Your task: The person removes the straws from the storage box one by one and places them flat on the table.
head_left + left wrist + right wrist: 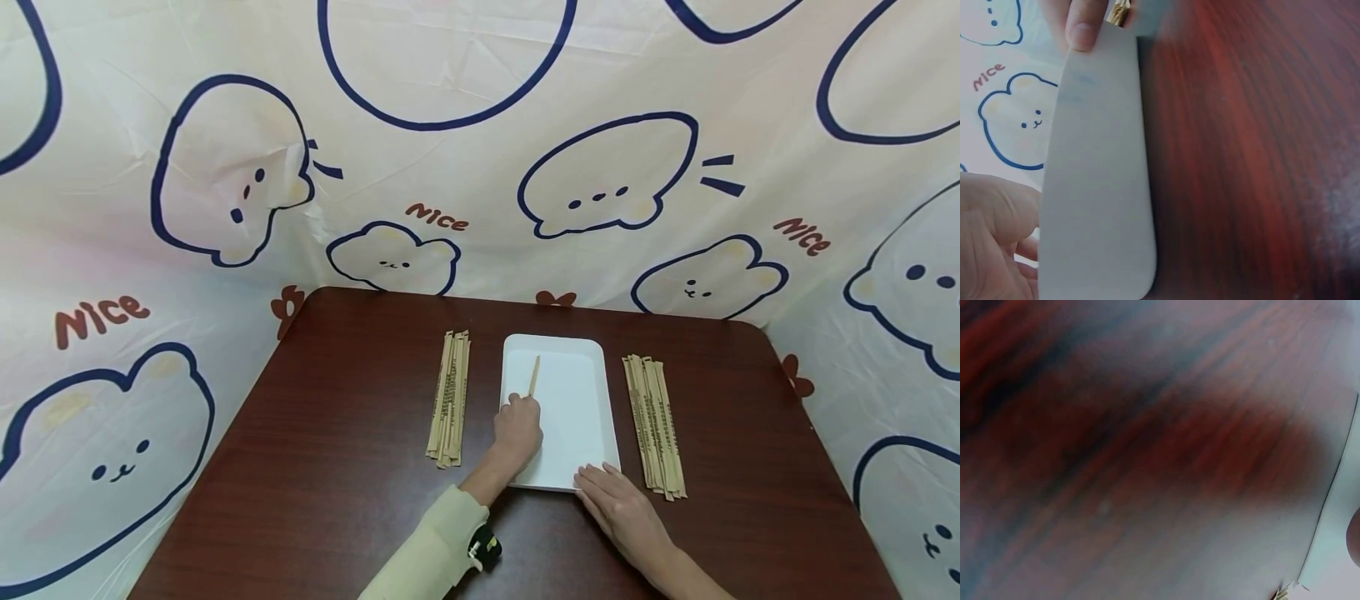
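Note:
A white rectangular tray [570, 417] lies on the table, its front wall [1097, 169] filling much of the left wrist view. My left hand [517, 429] is over the tray's left side and grips a thin tan stick [534, 377], whose far end shows beyond the fingers. At the tray's front right corner, my right hand [618, 512] holds the edge. A digit of it [1083, 34] lies against the outer front wall in the left wrist view. One fingertip [1354, 537] shows over the tray at the right wrist view's edge. What the left fingertips cover is hidden.
A bundle of several printed tan paper-wrapped sticks [448, 400] lies left of the tray. A similar bundle [654, 427] lies to its right. The dark brown table [337, 467] is surrounded by cartoon-printed curtains [480, 167].

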Tool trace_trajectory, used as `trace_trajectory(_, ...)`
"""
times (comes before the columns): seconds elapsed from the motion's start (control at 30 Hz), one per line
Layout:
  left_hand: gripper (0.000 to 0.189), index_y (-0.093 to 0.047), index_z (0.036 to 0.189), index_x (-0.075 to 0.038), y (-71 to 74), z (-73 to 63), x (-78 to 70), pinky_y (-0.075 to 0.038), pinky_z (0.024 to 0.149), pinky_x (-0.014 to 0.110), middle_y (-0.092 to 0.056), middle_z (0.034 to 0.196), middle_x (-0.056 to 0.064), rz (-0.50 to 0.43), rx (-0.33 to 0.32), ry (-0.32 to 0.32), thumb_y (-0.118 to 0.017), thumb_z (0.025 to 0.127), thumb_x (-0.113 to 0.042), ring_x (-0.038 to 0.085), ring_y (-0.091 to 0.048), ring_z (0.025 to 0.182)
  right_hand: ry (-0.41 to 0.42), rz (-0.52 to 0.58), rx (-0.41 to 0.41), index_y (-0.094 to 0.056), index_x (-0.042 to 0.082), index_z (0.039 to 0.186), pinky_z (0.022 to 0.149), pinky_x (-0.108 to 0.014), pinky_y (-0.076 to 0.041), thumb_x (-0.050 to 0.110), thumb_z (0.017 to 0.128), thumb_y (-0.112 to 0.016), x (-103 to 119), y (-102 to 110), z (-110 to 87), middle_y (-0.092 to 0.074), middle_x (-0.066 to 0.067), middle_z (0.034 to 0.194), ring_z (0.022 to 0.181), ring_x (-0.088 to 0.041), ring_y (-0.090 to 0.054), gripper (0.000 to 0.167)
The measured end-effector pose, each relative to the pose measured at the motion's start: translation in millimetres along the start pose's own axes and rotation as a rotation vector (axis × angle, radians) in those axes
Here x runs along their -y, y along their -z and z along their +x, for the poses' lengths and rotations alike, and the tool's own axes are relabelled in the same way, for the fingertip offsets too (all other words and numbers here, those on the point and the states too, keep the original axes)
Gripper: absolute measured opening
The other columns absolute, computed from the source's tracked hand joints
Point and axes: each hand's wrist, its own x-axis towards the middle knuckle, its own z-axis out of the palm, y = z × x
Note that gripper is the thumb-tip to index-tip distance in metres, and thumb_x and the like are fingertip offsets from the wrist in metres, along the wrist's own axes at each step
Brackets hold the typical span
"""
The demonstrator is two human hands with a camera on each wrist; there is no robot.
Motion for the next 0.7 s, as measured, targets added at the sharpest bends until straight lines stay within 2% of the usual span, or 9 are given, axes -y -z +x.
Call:
trace_trajectory(0.13,0.008,-0.07,0.084,0.006,7.2,1.2,0.7,-0.055,0.048,0.037,-0.054,0.07,0.013,-0.059,-0.014,-0.012,-0.067,0.086,-0.001,0.027,-0.063,0.06,0.0,-0.002,0.001,-0.076,0.002,0.105,0.091,-0.052,-0.053,0.029,0.104,-0.053,0,0,0.3,-0.073,-0.011,0.11,0.102,-0.027,-0.069,0.036)
trace_trajectory(0.3,0.007,-0.069,0.084,0.008,18.7,4.6,4.8,-0.054,0.044,0.034,-0.054,0.068,0.013,-0.084,-0.037,-0.03,-0.067,0.084,0.001,0.027,-0.063,0.057,-0.008,-0.005,0.013,-0.076,0.002,0.106,0.092,-0.052,-0.053,0.025,0.1,-0.06,0,1,0.8,-0.072,-0.011,0.11,0.102,-0.027,-0.069,0.028)
trace_trajectory(0.5,0.007,-0.069,0.085,0.007,32.7,7.4,11.5,-0.054,0.045,0.035,-0.056,0.071,0.015,-0.131,0.007,-0.004,-0.067,0.082,0.001,0.028,-0.064,0.058,-0.025,-0.005,0.03,-0.076,0.002,0.107,0.093,-0.052,-0.052,0.017,0.09,-0.071,2,2,-0.1,-0.072,-0.011,0.111,0.103,-0.026,-0.068,0.023)
trace_trajectory(0.7,0.007,-0.07,0.086,0.008,40.7,9.0,23.2,-0.051,0.041,0.031,-0.056,0.07,0.015,-0.15,-0.02,0.014,-0.066,0.081,0.003,0.026,-0.062,0.054,-0.018,-0.008,0.027,-0.076,0.002,0.107,0.094,-0.051,-0.052,0.019,0.093,-0.069,3,1,-0.6,-0.072,-0.011,0.111,0.103,-0.027,-0.068,0.023)
